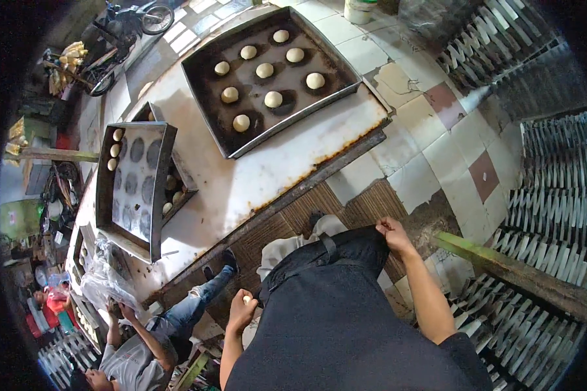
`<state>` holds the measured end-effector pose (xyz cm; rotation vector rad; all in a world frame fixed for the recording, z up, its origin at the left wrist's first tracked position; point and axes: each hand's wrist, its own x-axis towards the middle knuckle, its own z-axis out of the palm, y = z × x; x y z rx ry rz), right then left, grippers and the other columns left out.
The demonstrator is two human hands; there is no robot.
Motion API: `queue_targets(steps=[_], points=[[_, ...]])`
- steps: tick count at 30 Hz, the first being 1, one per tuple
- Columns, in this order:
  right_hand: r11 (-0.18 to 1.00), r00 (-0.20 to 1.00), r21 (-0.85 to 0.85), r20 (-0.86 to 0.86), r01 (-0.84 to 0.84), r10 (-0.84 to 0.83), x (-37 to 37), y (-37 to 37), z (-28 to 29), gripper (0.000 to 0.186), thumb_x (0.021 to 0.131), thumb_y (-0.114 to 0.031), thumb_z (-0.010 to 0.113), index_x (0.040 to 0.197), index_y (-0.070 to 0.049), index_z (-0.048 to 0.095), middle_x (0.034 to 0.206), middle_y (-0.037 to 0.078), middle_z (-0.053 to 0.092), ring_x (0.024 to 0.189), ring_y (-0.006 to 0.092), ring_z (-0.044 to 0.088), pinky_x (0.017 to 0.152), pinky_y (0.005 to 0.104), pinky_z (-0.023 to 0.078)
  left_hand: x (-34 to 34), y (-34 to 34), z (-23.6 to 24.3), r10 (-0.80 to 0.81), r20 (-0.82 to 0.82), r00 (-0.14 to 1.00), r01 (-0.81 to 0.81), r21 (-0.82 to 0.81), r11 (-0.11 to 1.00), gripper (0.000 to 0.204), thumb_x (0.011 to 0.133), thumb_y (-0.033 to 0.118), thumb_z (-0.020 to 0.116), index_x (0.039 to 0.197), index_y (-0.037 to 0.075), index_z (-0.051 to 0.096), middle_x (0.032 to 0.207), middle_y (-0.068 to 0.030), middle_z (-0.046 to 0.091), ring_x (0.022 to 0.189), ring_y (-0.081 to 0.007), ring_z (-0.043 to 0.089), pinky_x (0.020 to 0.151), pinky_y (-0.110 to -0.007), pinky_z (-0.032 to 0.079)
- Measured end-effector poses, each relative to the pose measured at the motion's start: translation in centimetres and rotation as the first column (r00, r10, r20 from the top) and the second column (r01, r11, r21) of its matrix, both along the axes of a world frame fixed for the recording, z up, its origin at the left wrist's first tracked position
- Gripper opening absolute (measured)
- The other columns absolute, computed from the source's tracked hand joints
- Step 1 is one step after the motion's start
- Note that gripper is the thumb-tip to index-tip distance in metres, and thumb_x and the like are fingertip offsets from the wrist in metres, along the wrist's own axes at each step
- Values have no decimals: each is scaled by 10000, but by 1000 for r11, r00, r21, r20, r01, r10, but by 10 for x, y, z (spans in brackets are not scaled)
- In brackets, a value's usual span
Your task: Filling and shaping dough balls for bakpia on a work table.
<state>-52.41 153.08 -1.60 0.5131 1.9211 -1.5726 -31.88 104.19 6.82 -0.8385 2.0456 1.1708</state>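
Note:
My left hand (pixel 241 313) is closed in a fist beside my black top. A small pale spot shows at its curled fingers, too small to name. On the other side, my right hand (pixel 392 236) pinches the edge of the black cloth (pixel 359 247) around my waist. Ahead of me a large dark square baking tray (pixel 205 127) lies on the white table (pixel 267 179), with several round pale dough balls (pixel 265 70) spaced out in it. Neither hand touches that tray. To the left, a second tray (pixel 156 212) stands tilted, with 3 dough balls (pixel 114 150) along one side.
A co-worker (pixel 137 345) in a grey shirt stands at the left, hands at a clear plastic sheet (pixel 107 274). The table's rusty edge (pixel 319 166) runs in front of me. Slatted racks (pixel 554 189) and a greenish wooden beam (pixel 502 264) are at right. A motorcycle (pixel 127 29) stands far left.

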Motion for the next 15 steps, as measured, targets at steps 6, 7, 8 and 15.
queue_targets(steps=[6,7,8,15], points=[[976,980,-85,-28,-199,197,-1,11,-24,243,944,-192,739,1095,-16,664,946,31,670,906,139,588,840,299,454,46,19,-77,63,-19,998,-65,-384,921,433,805,266,629,1132,-16,588,1013,-340,673,1017,-529,637,859,-541,501],[947,947,-11,15,-320,320,-7,14,-33,230,949,-206,736,1087,-31,678,929,31,681,902,136,596,826,306,461,33,22,-77,32,12,999,-26,-310,950,433,809,282,650,1118,-19,620,995,-317,688,978,-490,665,842,-518,516],[941,941,-17,11,-337,338,-14,8,-30,230,949,-206,736,1087,-31,678,929,31,681,902,136,596,826,306,461,26,23,-73,10,53,999,3,-236,972,434,812,299,671,1103,-23,652,976,-294,704,938,-452,693,825,-496,530],[725,719,58,-94,-687,689,-80,-80,45,282,968,-285,707,1017,-8,708,730,62,640,547,130,509,536,339,419,-75,29,-4,217,-196,956,-182,180,967,355,927,315,750,1050,-17,727,897,-59,718,817,-143,644,732,-326,518]])
